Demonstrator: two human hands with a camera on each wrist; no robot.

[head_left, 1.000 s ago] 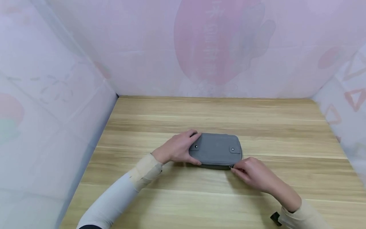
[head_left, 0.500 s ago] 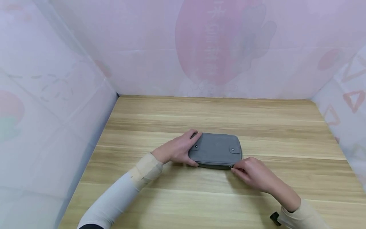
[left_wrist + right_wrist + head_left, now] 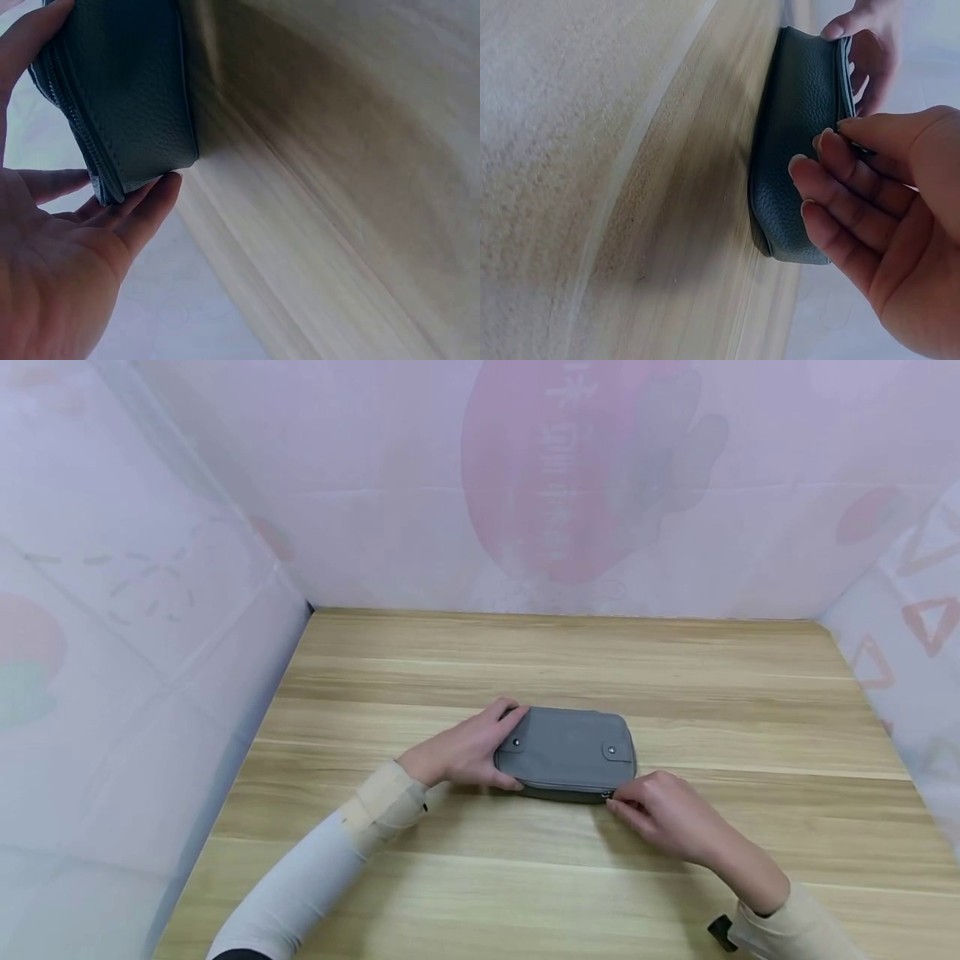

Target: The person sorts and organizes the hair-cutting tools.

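Nothing has shifted: left hand (image 3: 467,750) still grips the pouch (image 3: 566,753), right hand (image 3: 663,817) pinching its zipper pull (image 3: 606,796).

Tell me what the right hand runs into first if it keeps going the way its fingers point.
The right hand points up-left; its fingertips already sit at the near right corner of the grey pouch, so it would likely meet that first.

tabletop (image 3: 675,685): light wood-grain planks | back wall (image 3: 375,485): pale translucent sheet, large pink-red print with characters | left wall (image 3: 112,652): same sheet, faint pink/green shapes | right wall (image 3: 918,610): red triangle outlines
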